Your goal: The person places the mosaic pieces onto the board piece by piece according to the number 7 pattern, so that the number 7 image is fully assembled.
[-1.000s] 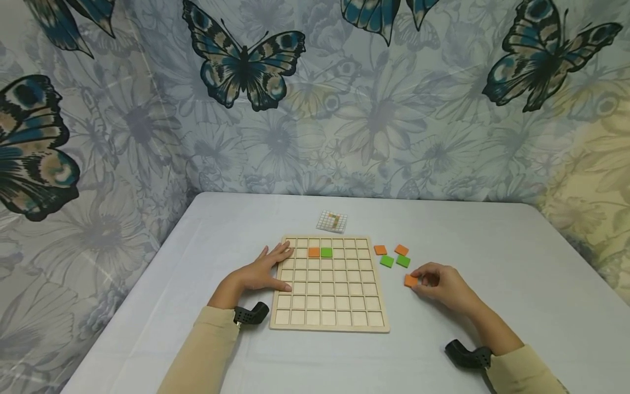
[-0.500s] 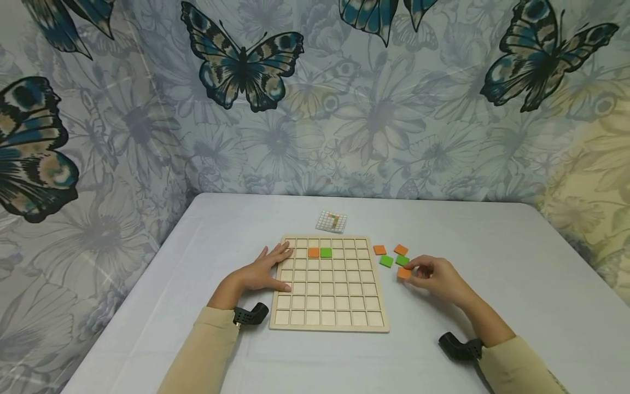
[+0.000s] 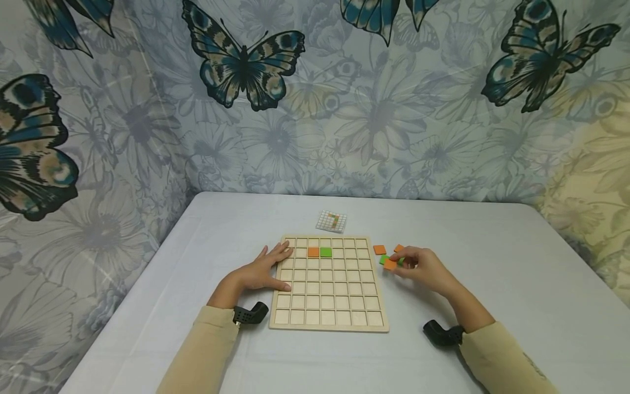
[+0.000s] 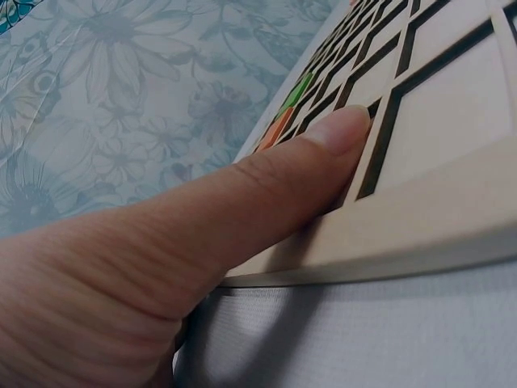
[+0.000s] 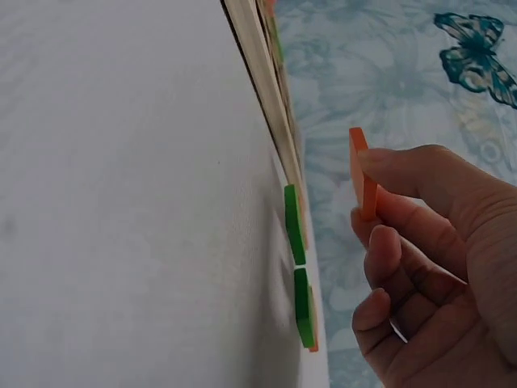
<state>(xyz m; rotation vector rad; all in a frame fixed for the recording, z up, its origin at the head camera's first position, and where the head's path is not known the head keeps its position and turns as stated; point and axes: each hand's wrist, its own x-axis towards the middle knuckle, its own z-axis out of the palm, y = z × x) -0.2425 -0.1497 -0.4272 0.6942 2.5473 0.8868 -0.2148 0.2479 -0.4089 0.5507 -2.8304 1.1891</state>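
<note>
My left hand (image 3: pixel 261 271) rests on the left edge of a wooden grid board (image 3: pixel 327 323), fingers spread and straight. In the left wrist view its thumb (image 4: pixel 266 182) presses on the board's rim. An orange square tile (image 3: pixel 313 252) and a green square tile (image 3: pixel 326 252) sit side by side in the board's second row. My right hand (image 3: pixel 425 268) pinches another orange tile (image 5: pixel 363 174) between thumb and fingers, raised off the table. Below it lie two green tiles (image 5: pixel 296 225), partly covered in the head view, and an orange tile (image 3: pixel 398 248) partly behind the fingers.
One loose orange tile (image 3: pixel 379 250) lies just off the board's right edge. Beyond the board's far edge is a small card (image 3: pixel 332 221) printed with a grid and coloured squares. A white cloth (image 3: pixel 236 219) covers the table, and a patterned curtain hangs behind.
My right hand has moved left and slightly away from me, carrying the pinched orange tile from beside the loose tiles to over the green ones. My left hand has stayed still.
</note>
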